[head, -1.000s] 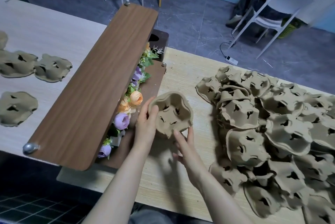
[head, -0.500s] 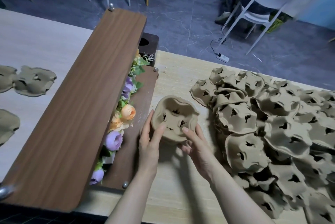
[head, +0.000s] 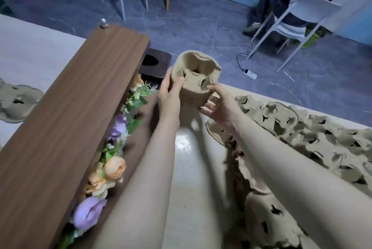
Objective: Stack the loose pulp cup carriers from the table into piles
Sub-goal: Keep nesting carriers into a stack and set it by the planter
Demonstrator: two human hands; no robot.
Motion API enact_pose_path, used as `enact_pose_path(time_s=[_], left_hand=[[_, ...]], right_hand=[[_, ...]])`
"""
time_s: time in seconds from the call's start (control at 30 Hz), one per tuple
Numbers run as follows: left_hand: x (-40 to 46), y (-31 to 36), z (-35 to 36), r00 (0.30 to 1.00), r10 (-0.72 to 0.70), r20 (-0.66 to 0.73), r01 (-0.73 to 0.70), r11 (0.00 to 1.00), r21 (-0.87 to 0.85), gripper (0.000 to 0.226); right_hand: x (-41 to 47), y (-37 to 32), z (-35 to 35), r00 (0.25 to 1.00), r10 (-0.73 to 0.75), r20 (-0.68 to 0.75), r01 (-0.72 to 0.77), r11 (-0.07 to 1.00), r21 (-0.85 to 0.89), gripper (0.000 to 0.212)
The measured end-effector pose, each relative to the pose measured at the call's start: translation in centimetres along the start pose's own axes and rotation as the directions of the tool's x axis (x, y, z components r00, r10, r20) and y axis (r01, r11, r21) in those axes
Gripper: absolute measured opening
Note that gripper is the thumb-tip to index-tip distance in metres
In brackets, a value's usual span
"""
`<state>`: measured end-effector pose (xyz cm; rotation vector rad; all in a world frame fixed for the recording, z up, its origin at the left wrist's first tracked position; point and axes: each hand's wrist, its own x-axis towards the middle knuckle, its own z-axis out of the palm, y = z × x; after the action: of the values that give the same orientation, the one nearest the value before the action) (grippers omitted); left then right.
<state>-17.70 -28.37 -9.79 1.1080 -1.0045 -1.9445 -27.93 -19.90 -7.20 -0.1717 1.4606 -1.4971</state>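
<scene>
Head view: both hands' fingers [head: 177,85] curl around carrier stack [head: 196,75].

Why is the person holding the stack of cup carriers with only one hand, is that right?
Not quite. Both hands hold it: the left hand grips one side of the stack of cup carriers and the right hand the other, as the head view shows.

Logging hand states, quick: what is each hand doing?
Left hand: grips the stack of carriers.
Right hand: holds the same stack from below.
</scene>
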Motion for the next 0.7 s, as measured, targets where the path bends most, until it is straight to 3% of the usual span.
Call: enact_pose_path(time_s=[0.1, 0.17, 0.43, 0.53, 0.63, 0.7], left_hand=[[3.0, 0.2, 1.2, 1.0, 0.018, 0.002, -0.018, 0.999, 0.041, 0.062], [4.4, 0.1, 1.5, 1.0, 0.021, -0.013, -0.019, 0.997, 0.079, 0.066], [5.3, -0.9, 1.2, 1.0, -0.021, -0.011, 0.022, 0.99, 0.139, 0.068], [5.3, -0.5, 1.2, 0.999, -0.033, -0.001, 0.033, 0.99, 0.14, 0.067], [5.2, -0.3, 1.3, 0.999, -0.041, -0.031, 0.045, 0.986, 0.161, 0.075], [5.1, -0.5, 1.6, 0.997, -0.028, -0.07, 0.039, 0.987, 0.156, 0.082]], right_hand=[[3.0, -1.3, -0.2, 0.999, 0.035, -0.006, -0.036, 0.999, -0.025, 0.018], [4.4, -1.6, -0.3, 0.999, 0.039, 0.002, -0.038, 0.997, -0.062, 0.019], [6.0, -1.1, -1.4, 0.997, 0.034, 0.065, -0.019, 0.975, -0.22, 0.046], [5.4, -1.5, -2.4, 0.992, 0.045, 0.116, -0.009, 0.957, -0.292, 0.045], [4.5, -1.6, -4.1, 1.0, -0.007, 0.024, 0.018, 0.866, -0.5, 0.046], [3.9, -1.3, -5.1, 0.993, -0.119, -0.022, 0.065, 0.684, -0.727, 0.053]])
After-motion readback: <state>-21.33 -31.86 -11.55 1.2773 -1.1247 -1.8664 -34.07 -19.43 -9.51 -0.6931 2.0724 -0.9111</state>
